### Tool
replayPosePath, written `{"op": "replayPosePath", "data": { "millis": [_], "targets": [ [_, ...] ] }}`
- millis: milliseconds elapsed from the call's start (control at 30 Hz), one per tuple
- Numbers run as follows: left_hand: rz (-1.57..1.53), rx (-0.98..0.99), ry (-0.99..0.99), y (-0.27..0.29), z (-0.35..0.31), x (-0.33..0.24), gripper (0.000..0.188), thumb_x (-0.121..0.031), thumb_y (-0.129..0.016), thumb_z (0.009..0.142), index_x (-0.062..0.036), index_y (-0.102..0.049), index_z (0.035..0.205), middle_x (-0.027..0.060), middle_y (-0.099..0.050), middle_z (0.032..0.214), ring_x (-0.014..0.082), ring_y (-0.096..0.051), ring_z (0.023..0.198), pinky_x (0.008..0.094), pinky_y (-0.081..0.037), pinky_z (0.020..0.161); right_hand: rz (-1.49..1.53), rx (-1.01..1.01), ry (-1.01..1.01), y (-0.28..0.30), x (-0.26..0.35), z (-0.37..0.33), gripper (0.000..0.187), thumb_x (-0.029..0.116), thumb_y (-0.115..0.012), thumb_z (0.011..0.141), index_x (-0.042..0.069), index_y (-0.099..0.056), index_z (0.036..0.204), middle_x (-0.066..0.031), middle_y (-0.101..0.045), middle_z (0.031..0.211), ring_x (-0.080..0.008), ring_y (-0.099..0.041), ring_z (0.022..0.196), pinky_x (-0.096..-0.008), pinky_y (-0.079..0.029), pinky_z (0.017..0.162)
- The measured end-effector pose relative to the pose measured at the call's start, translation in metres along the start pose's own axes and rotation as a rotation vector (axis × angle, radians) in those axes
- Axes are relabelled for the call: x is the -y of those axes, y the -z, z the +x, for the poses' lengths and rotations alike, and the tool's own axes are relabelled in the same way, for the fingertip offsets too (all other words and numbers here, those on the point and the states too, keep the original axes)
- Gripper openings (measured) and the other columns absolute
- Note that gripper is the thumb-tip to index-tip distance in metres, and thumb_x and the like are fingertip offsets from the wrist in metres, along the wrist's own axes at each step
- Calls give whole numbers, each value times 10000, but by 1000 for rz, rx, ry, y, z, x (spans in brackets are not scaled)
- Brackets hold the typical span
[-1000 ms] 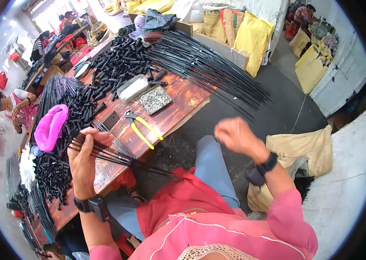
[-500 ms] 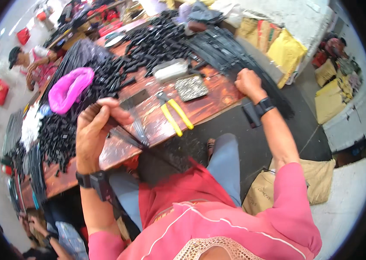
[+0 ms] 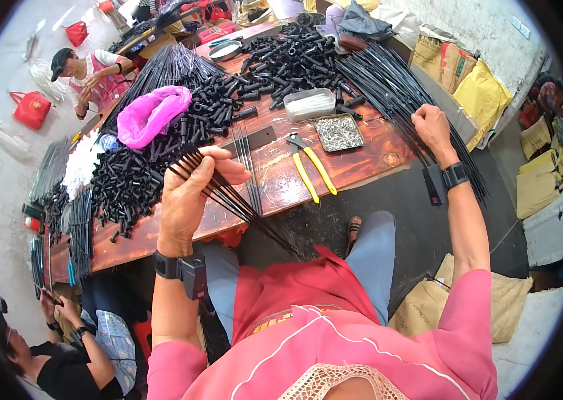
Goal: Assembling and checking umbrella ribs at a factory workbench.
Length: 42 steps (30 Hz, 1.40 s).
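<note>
My left hand (image 3: 191, 200) is closed around several thin black rods (image 3: 231, 199), which slant down past the table's front edge toward my lap. Its thumb presses on them while the other fingers extend to the right. My right hand (image 3: 435, 130) is at the right end of the table, fingers curled in a pinch over a long pile of similar black rods (image 3: 388, 90). Whatever lies between those fingertips is hidden. Between my hands, yellow-handled pliers (image 3: 313, 170) lie beside a square tin of small metal pieces (image 3: 339, 133). A few rods (image 3: 247, 167) rest across a dark flat bar (image 3: 255, 140).
Heaps of short black tubular parts (image 3: 288, 63) cover the reddish wooden table (image 3: 381, 157). A clear plastic box (image 3: 309, 105) and a bright pink bag (image 3: 153, 117) sit among them. Two people (image 3: 95, 73) (image 3: 61, 353) work on the left. Brown sacks (image 3: 421, 303) lie on the floor at right.
The whole view has shifted, moving the table rightward in the picture. The rods in my left hand now show sharply, fanned above its thumb. My right hand stays by the rod pile, fingers still curled.
</note>
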<state>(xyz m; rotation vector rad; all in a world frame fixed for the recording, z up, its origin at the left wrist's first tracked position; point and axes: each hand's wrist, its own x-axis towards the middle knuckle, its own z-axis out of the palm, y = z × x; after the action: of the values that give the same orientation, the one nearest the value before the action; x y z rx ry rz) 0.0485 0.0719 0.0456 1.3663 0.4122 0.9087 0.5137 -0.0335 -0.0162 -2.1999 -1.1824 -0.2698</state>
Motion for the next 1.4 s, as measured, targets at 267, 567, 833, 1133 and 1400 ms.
{"op": "replayPosePath", "data": {
  "millis": [267,567,833,1133,1400],
  "targets": [
    [-21,-81,10,-4,4,4,298,-215,-470,1015,42,-617,1045,158,-697,890,264,-707,822,380,-587,768,808,-32,-136,59,81,14,153,203,-599,922,56,-609,883,8,-583,596,-44,-488,420,-195,-357,378],
    [-51,-44,35,-1,14,5,333,-244,-434,1026,34,-610,1080,174,-698,897,299,-709,833,424,-586,782,1142,163,14,98,214,-30,132,200,-578,955,73,-578,919,40,-521,596,-4,-383,429,-154,-292,390],
    [-87,-28,26,7,17,-4,363,-254,-421,1028,52,-598,1110,198,-695,938,332,-700,874,444,-583,797,1251,240,104,42,268,-113,82,98,-595,939,40,-546,908,41,-530,618,-19,-472,542,-207,-375,471],
    [-176,-82,16,9,23,-15,345,-241,-464,1013,56,-602,1125,183,-698,927,311,-705,843,428,-587,785,1046,201,219,-3,273,-158,92,60,-594,911,6,-522,930,-53,-556,563,-106,-518,503,-286,-408,481],
    [-209,-74,51,26,30,-10,347,-248,-473,1009,49,-595,1140,218,-691,963,338,-700,881,442,-582,797,966,53,341,19,266,-157,102,31,-593,893,11,-503,938,-76,-547,566,-134,-540,494,-297,-399,475]
  ]
}}
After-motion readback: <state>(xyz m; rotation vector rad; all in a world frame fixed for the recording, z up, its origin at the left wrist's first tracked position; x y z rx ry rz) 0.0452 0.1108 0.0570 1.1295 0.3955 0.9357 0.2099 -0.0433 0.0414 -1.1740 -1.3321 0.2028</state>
